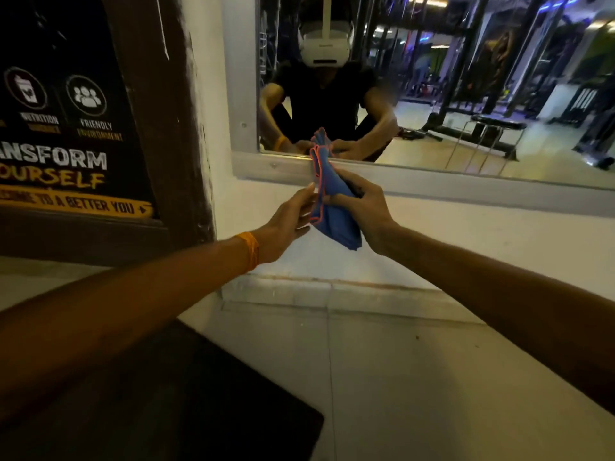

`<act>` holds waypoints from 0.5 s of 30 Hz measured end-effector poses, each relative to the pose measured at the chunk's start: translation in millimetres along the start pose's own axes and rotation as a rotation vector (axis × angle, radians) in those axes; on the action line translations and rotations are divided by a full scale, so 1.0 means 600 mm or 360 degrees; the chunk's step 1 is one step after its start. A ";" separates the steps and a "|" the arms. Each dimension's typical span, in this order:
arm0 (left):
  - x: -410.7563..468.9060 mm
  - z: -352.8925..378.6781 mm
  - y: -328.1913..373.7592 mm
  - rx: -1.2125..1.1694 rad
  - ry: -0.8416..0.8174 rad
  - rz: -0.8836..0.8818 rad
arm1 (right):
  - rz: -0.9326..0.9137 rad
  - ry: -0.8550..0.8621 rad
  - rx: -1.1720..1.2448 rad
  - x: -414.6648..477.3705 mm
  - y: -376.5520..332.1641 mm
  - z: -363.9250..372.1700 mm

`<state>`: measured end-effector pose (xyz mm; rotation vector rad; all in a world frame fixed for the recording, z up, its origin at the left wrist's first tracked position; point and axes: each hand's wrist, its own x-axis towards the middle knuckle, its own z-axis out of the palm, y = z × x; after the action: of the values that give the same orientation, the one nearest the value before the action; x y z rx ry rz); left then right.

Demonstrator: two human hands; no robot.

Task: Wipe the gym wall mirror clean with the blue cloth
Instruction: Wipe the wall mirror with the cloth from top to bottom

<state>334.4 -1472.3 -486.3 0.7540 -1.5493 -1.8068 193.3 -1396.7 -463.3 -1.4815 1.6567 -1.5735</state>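
Note:
The blue cloth (332,214) with an orange hem is bunched up between both hands, just in front of the mirror's lower frame (432,186). My right hand (361,207) grips the bunched middle with curled fingers. My left hand (289,221), with an orange band at the wrist, pinches the cloth's hemmed edge. The wall mirror (466,94) fills the upper right and reflects both hands, the cloth and the gym behind. The cloth's top corner overlaps the mirror's bottom edge; whether it touches the glass I cannot tell.
A dark poster (66,128) in a brown frame hangs on the wall to the left. Below the mirror runs a white wall and a low tiled ledge (332,291). A black mat (233,394) lies on the floor at lower left.

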 end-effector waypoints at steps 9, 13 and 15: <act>-0.037 0.007 0.011 -0.0307 -0.0008 -0.0060 | 0.0309 -0.0193 0.0638 0.009 0.012 0.067; -0.045 -0.023 0.005 -0.0239 0.0118 -0.0021 | 0.0248 -0.0297 0.0505 0.013 0.005 0.072; -0.037 -0.039 0.008 -0.0128 0.0299 0.0047 | 0.0127 -0.0335 0.0298 0.015 -0.011 0.065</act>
<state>366.8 -1470.6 -484.5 0.8328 -1.3520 -1.7132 225.9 -1420.6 -464.9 -1.4125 1.3941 -1.4332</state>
